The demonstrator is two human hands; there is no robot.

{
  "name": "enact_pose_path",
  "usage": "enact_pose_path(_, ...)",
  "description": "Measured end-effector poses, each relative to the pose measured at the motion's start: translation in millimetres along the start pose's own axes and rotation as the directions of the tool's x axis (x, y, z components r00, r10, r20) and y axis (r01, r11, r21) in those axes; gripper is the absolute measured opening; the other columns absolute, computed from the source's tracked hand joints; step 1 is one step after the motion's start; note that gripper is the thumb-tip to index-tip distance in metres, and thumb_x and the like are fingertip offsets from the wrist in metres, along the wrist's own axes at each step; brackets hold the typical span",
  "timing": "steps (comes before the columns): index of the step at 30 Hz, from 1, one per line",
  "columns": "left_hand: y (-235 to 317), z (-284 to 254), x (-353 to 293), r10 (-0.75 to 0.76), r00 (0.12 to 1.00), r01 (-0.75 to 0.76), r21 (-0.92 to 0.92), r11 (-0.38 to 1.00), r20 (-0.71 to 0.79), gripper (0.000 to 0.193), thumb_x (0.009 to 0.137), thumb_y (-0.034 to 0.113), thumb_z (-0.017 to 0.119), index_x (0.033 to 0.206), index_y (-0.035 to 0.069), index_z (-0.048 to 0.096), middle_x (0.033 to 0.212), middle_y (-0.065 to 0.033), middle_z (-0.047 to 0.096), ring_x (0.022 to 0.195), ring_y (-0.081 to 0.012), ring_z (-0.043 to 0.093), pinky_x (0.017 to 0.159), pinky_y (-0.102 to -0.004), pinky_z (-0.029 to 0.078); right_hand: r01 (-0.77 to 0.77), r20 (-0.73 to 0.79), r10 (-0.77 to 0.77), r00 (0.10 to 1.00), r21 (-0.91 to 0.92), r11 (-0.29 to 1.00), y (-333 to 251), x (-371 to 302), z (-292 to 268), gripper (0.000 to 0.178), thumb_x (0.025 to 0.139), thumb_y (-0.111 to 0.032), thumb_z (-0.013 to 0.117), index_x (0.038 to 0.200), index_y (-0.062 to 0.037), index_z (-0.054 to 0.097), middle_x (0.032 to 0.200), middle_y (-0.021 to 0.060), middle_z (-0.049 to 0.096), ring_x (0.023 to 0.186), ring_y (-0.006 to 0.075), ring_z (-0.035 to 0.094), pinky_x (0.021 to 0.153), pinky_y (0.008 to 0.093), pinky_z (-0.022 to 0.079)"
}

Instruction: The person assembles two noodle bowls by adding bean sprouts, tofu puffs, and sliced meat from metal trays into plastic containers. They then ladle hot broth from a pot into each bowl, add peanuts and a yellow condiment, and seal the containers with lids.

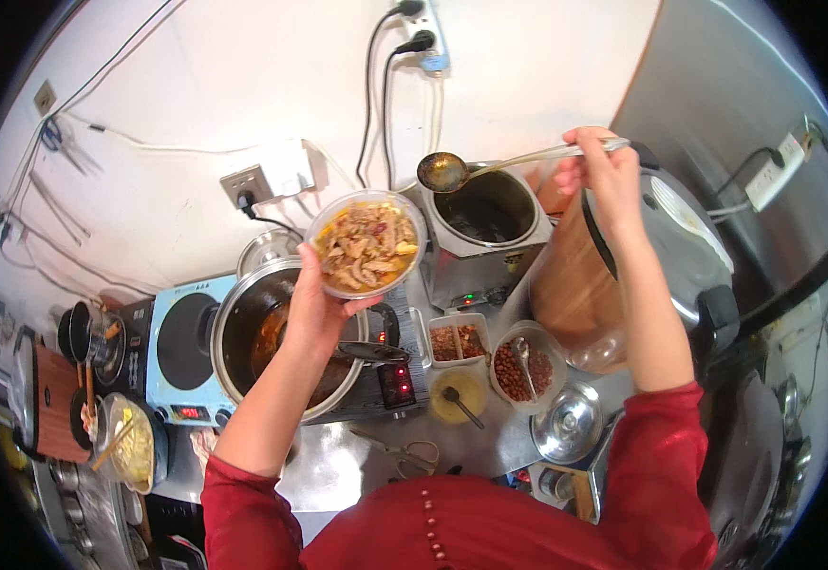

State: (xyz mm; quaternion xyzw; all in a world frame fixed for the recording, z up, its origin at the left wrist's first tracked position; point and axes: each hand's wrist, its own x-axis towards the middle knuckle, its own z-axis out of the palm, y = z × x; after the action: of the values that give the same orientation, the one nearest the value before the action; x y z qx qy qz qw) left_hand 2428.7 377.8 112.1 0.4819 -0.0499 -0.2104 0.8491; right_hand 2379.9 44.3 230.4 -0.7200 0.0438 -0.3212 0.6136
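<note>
My left hand [311, 309] grips a round clear plastic bowl [421, 236] from its lower left side. The bowl holds strips of cooked meat [366, 252] in yellowish oily sauce and is tipped so its contents show. My right hand [599, 171] is closed round the handle of a metal ladle [444, 173], which stretches leftward. The ladle's bowl hangs over the near-left rim of a square steel warmer [490, 264] with a round dark well. Beneath my left forearm stands a large steel pot [221, 328] with dark brown liquid; a black handle [373, 351] crosses its right rim.
A blue cooktop [175, 385] lies left of the pot. Along the counter are a divided spice container [457, 359], a peanut tub [502, 389], a yellowish tub [444, 407], scissors [416, 458] and a steel lid [566, 425]. A large wood-look cooker [566, 275] stands right.
</note>
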Motion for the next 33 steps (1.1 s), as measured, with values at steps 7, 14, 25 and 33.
enact_pose_path(7,-1.6,-3.8,2.4,-0.019,0.999,0.018,-0.02,1.0,-0.031,0.07,0.097,0.062,0.032,0.141,0.009,0.037,0.133,-0.0132,0.053,0.116,-0.0272,0.06,0.079,-0.0417,0.061,-0.032,0.102,0.034,0.994,-0.013,0.999,-38.6,-32.9,31.2,0.028,0.1,-0.026,0.052,0.097,0.0004,0.061,0.064,0.0061,0.061,0.053,0.0122,0.059,0.049,0.0242,0.048)
enact_pose_path(14,0.0,-7.9,-1.9,-0.026,0.998,0.026,-0.012,1.0,-0.056,0.069,0.097,0.062,0.032,0.14,0.008,0.038,0.131,-0.0133,0.055,0.113,-0.0267,0.061,0.078,-0.0406,0.061,0.094,0.219,-0.1,0.971,0.04,0.995,-46.8,-59.3,51.2,0.024,0.1,-0.021,0.052,0.097,0.0008,0.061,0.065,0.0069,0.061,0.053,0.012,0.06,0.048,0.0238,0.048)
enact_pose_path(25,-1.7,-7.7,-2.6,-0.032,0.998,0.031,-0.029,0.999,-0.054,0.069,0.097,0.062,0.032,0.139,0.008,0.038,0.13,-0.0126,0.055,0.113,-0.0253,0.061,0.077,-0.0397,0.061,0.154,0.158,-0.155,0.975,0.02,0.988,-40.5,-54.1,50.2,0.021,0.099,-0.02,0.054,0.097,-0.0006,0.063,0.066,0.0058,0.062,0.053,0.012,0.061,0.047,0.0225,0.047)
enact_pose_path(33,-7.7,-3.4,0.8,-0.031,0.999,0.03,-0.027,0.999,-0.039,0.071,0.095,0.064,0.036,0.139,0.008,0.039,0.131,-0.0131,0.054,0.113,-0.0259,0.06,0.076,-0.0403,0.061,0.138,0.174,-0.146,0.974,0.057,0.989,-34.3,-64.1,43.8,0.024,0.099,-0.022,0.055,0.098,0.0005,0.062,0.066,0.0063,0.062,0.053,0.0123,0.06,0.048,0.024,0.047)
